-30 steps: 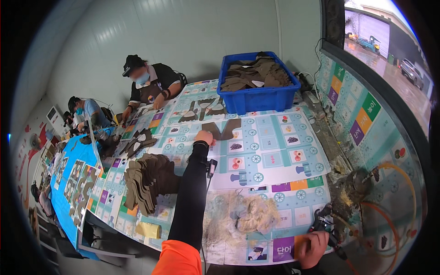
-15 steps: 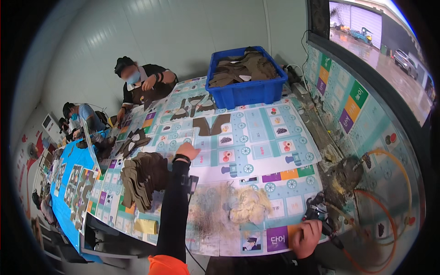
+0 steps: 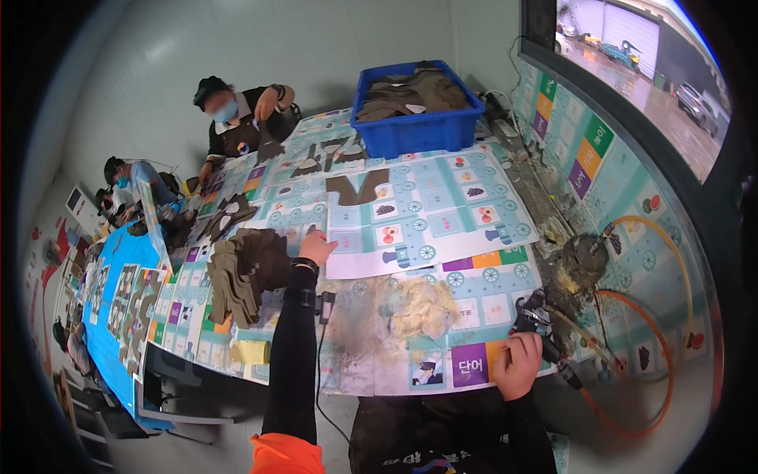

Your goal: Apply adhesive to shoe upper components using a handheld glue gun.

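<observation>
My left hand [image 3: 317, 249] rests at the left edge of a large white printed sheet [image 3: 442, 245], its fingers and thumb apart and nothing visible in it. Two brown cut pieces [image 3: 358, 189] form a V on that sheet, just beyond this hand. A thick stack of brown cut pieces [image 3: 245, 276] stands to the left of my wrist. At the table's near right, my right hand [image 3: 517, 365] is curled against a dark spray gun [image 3: 531, 316] fitted with an orange hose. Its fingertips are partly hidden by the gun.
A blue crate [image 3: 418, 130] full of brown pieces stands at the back. Yellowish residue [image 3: 418, 308] crusts the table before me; a yellow block [image 3: 249, 351] lies near its front edge. Across the table, a person [image 3: 245, 126] holds a brown piece. Hoses [image 3: 671, 379] loop at the right.
The view has shifted, so the table sits higher in the picture. My left hand has drawn slightly left off the sheet. The person across has raised a brown piece.
</observation>
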A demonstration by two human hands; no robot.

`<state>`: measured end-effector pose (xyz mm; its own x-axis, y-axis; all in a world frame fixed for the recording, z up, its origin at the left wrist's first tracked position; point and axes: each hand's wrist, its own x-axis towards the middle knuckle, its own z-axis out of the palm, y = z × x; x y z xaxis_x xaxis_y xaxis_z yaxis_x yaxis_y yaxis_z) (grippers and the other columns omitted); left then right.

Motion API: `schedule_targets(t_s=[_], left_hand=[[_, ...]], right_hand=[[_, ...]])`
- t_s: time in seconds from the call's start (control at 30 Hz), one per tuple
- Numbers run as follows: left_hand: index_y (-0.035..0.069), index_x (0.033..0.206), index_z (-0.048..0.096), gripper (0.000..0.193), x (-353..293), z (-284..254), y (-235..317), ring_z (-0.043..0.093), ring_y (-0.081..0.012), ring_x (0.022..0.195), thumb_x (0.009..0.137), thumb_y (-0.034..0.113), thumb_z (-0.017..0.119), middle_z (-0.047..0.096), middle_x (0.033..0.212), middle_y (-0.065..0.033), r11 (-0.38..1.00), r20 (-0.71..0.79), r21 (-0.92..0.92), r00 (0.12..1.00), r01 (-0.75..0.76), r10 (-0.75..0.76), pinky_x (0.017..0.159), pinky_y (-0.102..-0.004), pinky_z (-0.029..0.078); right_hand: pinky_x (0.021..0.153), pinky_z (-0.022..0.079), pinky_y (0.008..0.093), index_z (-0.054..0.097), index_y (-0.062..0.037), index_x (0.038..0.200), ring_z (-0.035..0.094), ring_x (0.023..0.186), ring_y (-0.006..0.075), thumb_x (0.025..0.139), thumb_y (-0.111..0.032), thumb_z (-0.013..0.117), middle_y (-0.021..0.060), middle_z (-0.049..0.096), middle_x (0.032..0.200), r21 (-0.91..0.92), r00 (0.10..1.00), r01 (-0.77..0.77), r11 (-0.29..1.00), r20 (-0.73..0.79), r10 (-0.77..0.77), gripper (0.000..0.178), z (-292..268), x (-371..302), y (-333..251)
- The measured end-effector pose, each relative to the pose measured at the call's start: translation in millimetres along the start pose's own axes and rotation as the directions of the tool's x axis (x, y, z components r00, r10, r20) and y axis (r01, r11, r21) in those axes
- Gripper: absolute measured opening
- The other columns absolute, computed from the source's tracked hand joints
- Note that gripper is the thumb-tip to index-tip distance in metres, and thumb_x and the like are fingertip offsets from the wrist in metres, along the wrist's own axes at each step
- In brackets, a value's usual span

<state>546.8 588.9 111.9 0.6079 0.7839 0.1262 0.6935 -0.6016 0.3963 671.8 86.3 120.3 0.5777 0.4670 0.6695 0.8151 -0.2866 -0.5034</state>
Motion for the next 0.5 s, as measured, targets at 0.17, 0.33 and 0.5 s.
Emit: schedule_targets(t_s=[0.17,0.33,0.5], left_hand=[[-0.003,0.111,0.061,0.045,-56.5,-6.7,17.3,0.063,-0.0398,0.095,0.082,0.029,0.071,0.067,0.1,-0.0232,0.985,-0.513,-0.002,0.846,-0.172,0.147,0.084,-0.0458,0.051],[0.004,0.1,0.067,0.029,-189.2,-90.2,60.9,0.067,-0.03,0.078,0.08,0.024,0.074,0.068,0.078,-0.0143,0.953,-0.329,-0.278,0.944,-0.122,0.025,0.067,-0.0377,0.052],[0.002,0.103,0.065,0.031,-240.7,-176.7,-80.8,0.068,-0.0308,0.079,0.079,0.02,0.073,0.07,0.082,-0.0137,0.951,-0.488,-0.056,0.823,0.304,-0.292,0.07,-0.0386,0.053]], right_hand=[[0.076,0.041,0.0442,0.052,-0.0021,0.077,0.051,0.085,0.0368,0.069,0.003,0.055,0.0163,0.054,0.084,-0.008,0.999,0.035,0.999,0.024,-0.035,0.01,0.3,-6.6,0.3],[0.078,0.042,0.0432,0.051,0.0003,0.077,0.051,0.086,0.0362,0.072,0.007,0.052,0.0163,0.053,0.085,-0.05,0.999,-0.017,0.999,0.037,0.019,0.009,-9.3,-7.8,10.3],[0.078,0.043,0.0429,0.052,0.0017,0.078,0.051,0.087,0.0358,0.075,0.008,0.052,0.0166,0.052,0.086,-0.009,0.997,0.016,1.0,0.075,-0.015,0.007,1.9,-5.7,1.7]])
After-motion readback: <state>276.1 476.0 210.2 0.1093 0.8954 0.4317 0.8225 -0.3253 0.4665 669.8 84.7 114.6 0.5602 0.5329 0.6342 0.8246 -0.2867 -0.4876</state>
